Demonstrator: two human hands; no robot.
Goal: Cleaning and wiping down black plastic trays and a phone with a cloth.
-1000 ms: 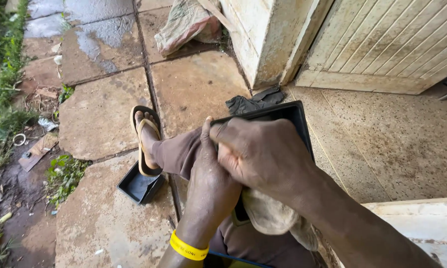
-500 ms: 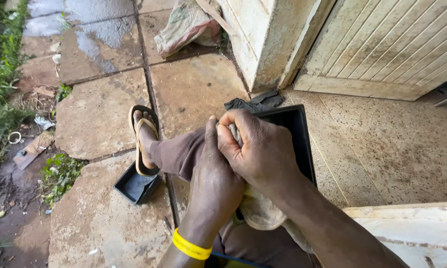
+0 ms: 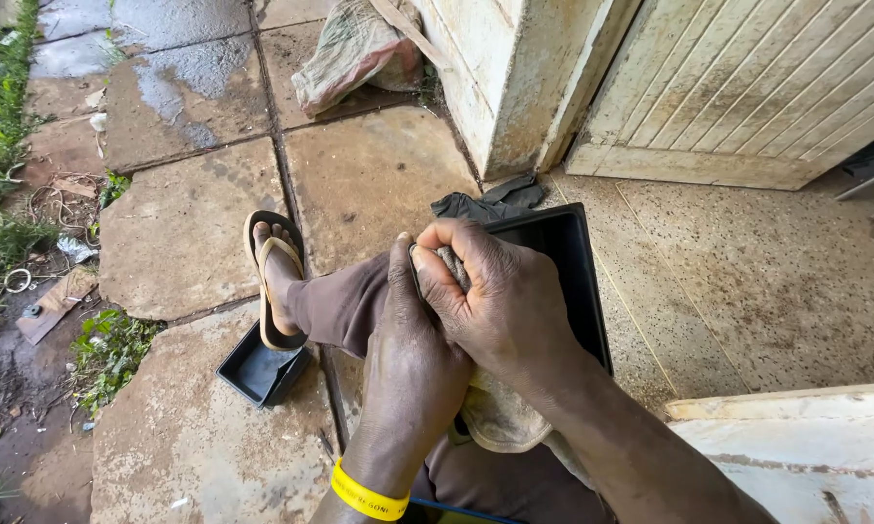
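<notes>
Outdoors, wet stone paving [image 3: 175, 233] | cream wooden door [image 3: 747, 87] upper right | black tray [image 3: 553, 243] centre | left hand [image 3: 413, 364] and right hand [image 3: 500, 296] both clenched on grey cloth [image 3: 453, 267]

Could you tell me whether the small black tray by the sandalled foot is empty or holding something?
Empty, as far as visible: the small black tray shows only a bare dark bottom, though the sandalled foot overlaps its upper edge.
</notes>
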